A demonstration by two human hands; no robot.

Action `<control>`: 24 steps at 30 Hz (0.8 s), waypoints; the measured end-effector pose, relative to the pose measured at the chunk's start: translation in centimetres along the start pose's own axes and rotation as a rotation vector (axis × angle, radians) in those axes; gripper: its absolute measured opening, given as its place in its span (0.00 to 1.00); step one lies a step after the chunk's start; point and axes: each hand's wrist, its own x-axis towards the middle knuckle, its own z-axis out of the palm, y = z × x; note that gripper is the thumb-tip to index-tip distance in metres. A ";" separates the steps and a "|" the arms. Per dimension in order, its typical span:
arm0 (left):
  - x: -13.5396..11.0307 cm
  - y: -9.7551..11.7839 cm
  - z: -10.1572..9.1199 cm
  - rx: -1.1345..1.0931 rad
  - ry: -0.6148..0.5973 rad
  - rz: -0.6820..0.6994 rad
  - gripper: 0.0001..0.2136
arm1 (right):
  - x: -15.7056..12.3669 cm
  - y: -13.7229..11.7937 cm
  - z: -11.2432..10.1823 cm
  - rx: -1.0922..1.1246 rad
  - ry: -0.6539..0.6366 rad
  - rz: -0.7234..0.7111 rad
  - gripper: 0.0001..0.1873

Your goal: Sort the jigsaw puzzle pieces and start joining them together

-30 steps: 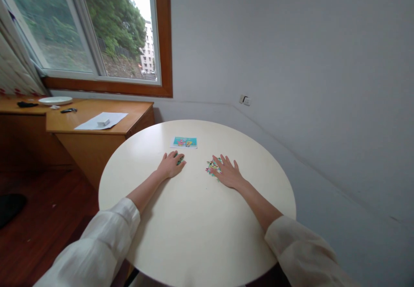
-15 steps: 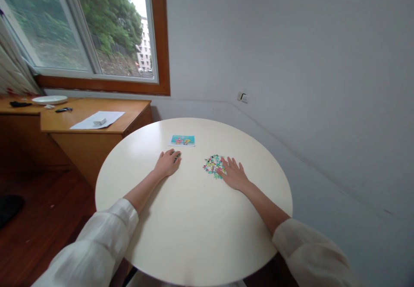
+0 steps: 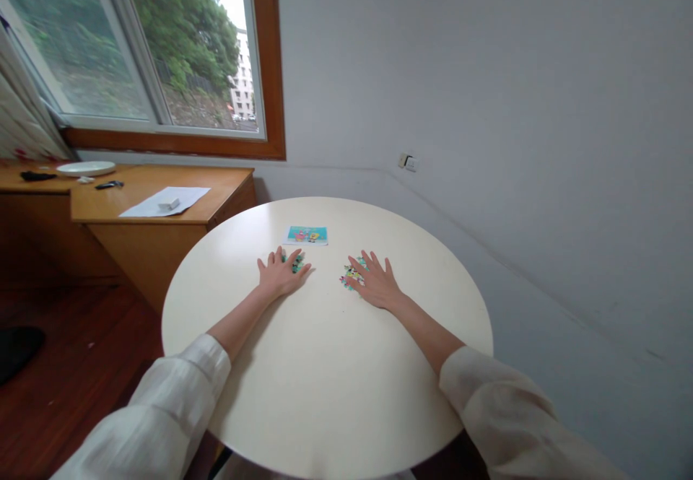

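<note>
Both my hands lie flat on a round cream table [image 3: 325,364]. My left hand [image 3: 280,275] has its fingers spread over a few small green puzzle pieces [image 3: 295,263] that peek out between them. My right hand [image 3: 375,282] is also spread flat and covers most of a pile of colourful puzzle pieces [image 3: 349,276], whose left edge shows. A small printed picture card [image 3: 306,234], teal with cartoon figures, lies on the table just beyond my left hand.
A wooden desk [image 3: 162,213] stands left of the table under a window, with a sheet of paper [image 3: 165,201], a white plate [image 3: 85,168] and small dark items. A grey wall with a socket [image 3: 410,162] runs behind and to the right.
My left hand has opened from loosely curled to fingers spread flat. My right hand has slid left and now covers most of the puzzle pile that was exposed beside it.
</note>
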 end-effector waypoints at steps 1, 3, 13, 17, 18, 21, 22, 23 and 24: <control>0.0 0.1 0.0 0.001 -0.007 -0.002 0.32 | 0.3 -0.4 0.0 -0.003 -0.007 -0.004 0.37; 0.1 0.3 0.0 0.009 -0.010 -0.015 0.32 | 0.9 -1.0 0.2 0.015 -0.036 0.007 0.37; 0.4 0.5 0.1 0.033 0.005 0.035 0.26 | 1.6 -0.8 1.0 0.064 -0.060 0.071 0.35; 0.6 0.4 0.1 0.029 0.016 0.082 0.24 | 1.2 -0.3 0.8 0.027 -0.058 0.075 0.32; 0.7 0.3 0.1 0.027 0.019 0.091 0.24 | 1.1 -0.1 0.8 0.020 -0.056 0.074 0.31; 0.8 0.1 0.1 0.013 0.028 0.121 0.23 | 0.6 0.5 0.8 0.008 -0.057 0.072 0.30; 0.8 0.1 0.1 0.006 0.031 0.133 0.22 | 0.5 0.8 0.9 0.004 -0.059 0.073 0.30; 0.8 0.0 0.0 -0.001 0.033 0.144 0.22 | 0.3 1.0 0.9 0.000 -0.060 0.073 0.30; 0.9 0.0 0.0 -0.007 0.035 0.152 0.22 | 0.1 1.1 0.9 -0.005 -0.060 0.072 0.30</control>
